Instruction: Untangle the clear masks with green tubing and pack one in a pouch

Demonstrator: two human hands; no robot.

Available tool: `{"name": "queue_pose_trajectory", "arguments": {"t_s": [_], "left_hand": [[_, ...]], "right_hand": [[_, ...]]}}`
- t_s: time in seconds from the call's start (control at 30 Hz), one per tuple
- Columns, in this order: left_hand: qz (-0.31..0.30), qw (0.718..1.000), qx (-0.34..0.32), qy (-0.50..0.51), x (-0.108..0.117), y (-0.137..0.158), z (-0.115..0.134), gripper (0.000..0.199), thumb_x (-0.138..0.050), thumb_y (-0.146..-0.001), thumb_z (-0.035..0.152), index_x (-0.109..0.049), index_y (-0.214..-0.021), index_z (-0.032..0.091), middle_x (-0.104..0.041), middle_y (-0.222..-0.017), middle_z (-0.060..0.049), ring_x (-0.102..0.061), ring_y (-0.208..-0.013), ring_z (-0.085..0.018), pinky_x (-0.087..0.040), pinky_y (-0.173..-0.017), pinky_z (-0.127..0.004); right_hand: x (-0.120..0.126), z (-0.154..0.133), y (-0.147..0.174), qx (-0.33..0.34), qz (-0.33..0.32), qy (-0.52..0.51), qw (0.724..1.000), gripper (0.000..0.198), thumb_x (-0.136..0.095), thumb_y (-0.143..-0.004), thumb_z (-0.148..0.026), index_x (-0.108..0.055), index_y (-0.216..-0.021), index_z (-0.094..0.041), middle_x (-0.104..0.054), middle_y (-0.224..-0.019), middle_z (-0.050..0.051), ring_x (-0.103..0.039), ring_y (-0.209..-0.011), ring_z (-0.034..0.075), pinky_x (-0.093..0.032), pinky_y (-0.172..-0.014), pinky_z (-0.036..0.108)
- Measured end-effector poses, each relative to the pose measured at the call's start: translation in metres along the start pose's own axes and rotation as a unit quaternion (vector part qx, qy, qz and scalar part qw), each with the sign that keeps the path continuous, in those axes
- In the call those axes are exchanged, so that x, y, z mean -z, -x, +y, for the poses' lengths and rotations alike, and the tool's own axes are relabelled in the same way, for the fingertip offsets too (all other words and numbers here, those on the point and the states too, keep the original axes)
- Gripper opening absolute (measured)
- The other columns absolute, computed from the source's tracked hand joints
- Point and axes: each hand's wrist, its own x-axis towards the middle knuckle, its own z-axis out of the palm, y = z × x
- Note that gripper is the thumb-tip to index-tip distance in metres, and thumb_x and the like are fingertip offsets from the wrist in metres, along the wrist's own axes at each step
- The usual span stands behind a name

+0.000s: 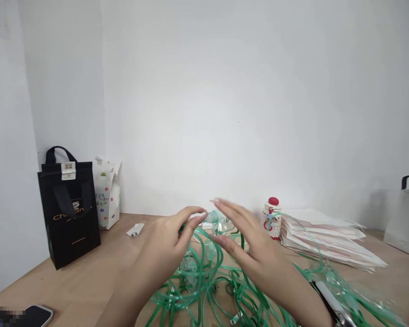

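My left hand (177,234) is closed, thumb and index finger together, with green tubing (182,229) showing in the bend of its fingers. Just beyond its fingertips is a clear oxygen mask (220,225) with a pale green connector (211,217). My right hand (247,236) is raised beside the mask, thumb and fingers apart, fingertips slightly blurred. Whether it touches the mask cannot be told. Below both hands lies a tangle of green tubes and straps (201,277), with more clear masks (190,263) partly hidden among them.
A black paper bag (71,218) and a white printed bag (109,200) stand at left. Crumpled paper (135,230) and a phone (37,315) lie nearby. A red-capped bottle (272,218), stacked white packets (330,240) and a white bag (404,222) are at right, before the wall.
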Motion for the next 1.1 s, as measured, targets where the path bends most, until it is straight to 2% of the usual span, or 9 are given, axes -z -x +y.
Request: {"name": "queue_pose_trajectory", "arguments": {"t_s": [0.1, 0.23, 0.33, 0.43, 0.53, 0.63, 0.8, 0.93, 1.1], "left_hand": [[0.069, 0.995, 0.005, 0.078, 0.000, 0.001, 0.003, 0.023, -0.047, -0.088, 0.036, -0.067, -0.097, 0.027, -0.070, -0.104, 0.001, -0.062, -0.095, -0.018, -0.044, -0.077, -0.025], [0.138, 0.973, 0.064, 0.171, 0.004, 0.000, 0.005, 0.023, -0.052, -0.086, 0.036, -0.068, -0.091, 0.021, -0.070, -0.100, -0.002, -0.059, -0.099, -0.017, -0.044, -0.081, -0.022], [0.163, 0.954, 0.115, 0.222, 0.005, -0.002, 0.003, 0.028, -0.054, -0.084, 0.041, -0.069, -0.090, 0.019, -0.066, -0.076, 0.000, -0.057, -0.074, -0.013, -0.042, -0.061, -0.021], [0.182, 0.933, 0.151, 0.271, 0.002, -0.007, -0.002, 0.035, -0.056, -0.080, 0.047, -0.070, -0.092, 0.017, -0.040, -0.048, 0.007, -0.035, -0.045, -0.008, -0.027, -0.043, -0.021], [0.216, 0.917, 0.161, 0.295, -0.004, -0.010, -0.006, 0.039, -0.059, -0.077, 0.048, -0.068, -0.097, 0.016, -0.037, -0.046, 0.009, -0.029, -0.041, -0.007, -0.026, -0.043, -0.021], [0.212, 0.921, 0.165, 0.282, -0.007, -0.012, -0.006, 0.044, -0.060, -0.075, 0.049, -0.065, -0.105, 0.018, -0.046, -0.048, 0.007, -0.041, -0.045, -0.009, -0.033, -0.049, -0.022], [0.088, 0.957, 0.168, 0.221, -0.004, -0.012, -0.007, 0.048, -0.065, -0.068, 0.051, -0.069, -0.101, 0.016, -0.068, -0.070, -0.004, -0.061, -0.076, -0.023, -0.045, -0.066, -0.029], [0.028, 0.976, 0.140, 0.162, -0.004, -0.012, -0.010, 0.037, -0.059, -0.074, 0.051, -0.071, -0.094, 0.023, -0.071, -0.098, -0.004, -0.058, -0.098, -0.027, -0.042, -0.081, -0.033], [0.052, 0.972, 0.170, 0.154, -0.006, -0.013, -0.017, 0.033, -0.057, -0.076, 0.053, -0.066, -0.069, 0.021, -0.060, -0.066, 0.001, -0.054, -0.078, -0.020, -0.037, -0.069, -0.027]], "right_hand": [[-0.006, -0.001, -0.002, 0.000, -0.052, -0.071, 0.996, 0.040, -0.040, -0.093, -0.036, -0.042, -0.132, -0.028, -0.048, -0.134, 0.004, -0.042, -0.124, 0.019, -0.036, -0.104, 0.041], [-0.009, 0.000, -0.005, -0.015, -0.025, -0.217, 0.976, 0.042, -0.043, -0.092, -0.037, -0.039, -0.134, -0.031, -0.044, -0.138, 0.002, -0.037, -0.129, 0.018, -0.032, -0.107, 0.040], [-0.011, 0.003, -0.009, -0.092, -0.020, -0.365, 0.926, 0.059, -0.045, -0.089, -0.046, -0.023, -0.142, -0.028, -0.035, -0.144, 0.008, -0.039, -0.127, 0.021, -0.036, -0.104, 0.043], [-0.018, 0.003, -0.011, -0.104, -0.072, -0.486, 0.865, 0.077, -0.056, -0.081, -0.051, -0.019, -0.142, -0.026, -0.038, -0.141, 0.013, -0.048, -0.119, 0.024, -0.043, -0.097, 0.042], [-0.029, -0.002, -0.011, -0.121, -0.113, -0.503, 0.848, 0.084, -0.073, -0.069, -0.039, -0.026, -0.138, -0.030, -0.045, -0.133, 0.011, -0.052, -0.113, 0.023, -0.050, -0.087, 0.036], [-0.039, -0.004, -0.013, -0.169, -0.101, -0.448, 0.872, 0.072, -0.068, -0.075, -0.028, -0.029, -0.136, -0.028, -0.058, -0.110, 0.007, -0.061, -0.091, 0.019, -0.052, -0.077, 0.033], [-0.033, 0.009, -0.017, -0.177, -0.031, -0.344, 0.921, 0.038, -0.047, -0.087, -0.026, -0.045, -0.124, -0.019, -0.057, -0.066, -0.003, -0.059, -0.063, 0.016, -0.048, -0.067, 0.031], [-0.021, 0.013, -0.015, -0.185, 0.020, -0.143, 0.972, 0.020, -0.050, -0.086, -0.034, -0.058, -0.098, -0.020, -0.060, -0.069, -0.001, -0.056, -0.064, 0.018, -0.042, -0.061, 0.030], [-0.018, 0.005, -0.008, -0.109, 0.013, -0.022, 0.994, 0.015, -0.046, -0.090, -0.032, -0.054, -0.090, -0.020, -0.061, -0.075, 0.002, -0.055, -0.068, 0.020, -0.038, -0.061, 0.031]]}}
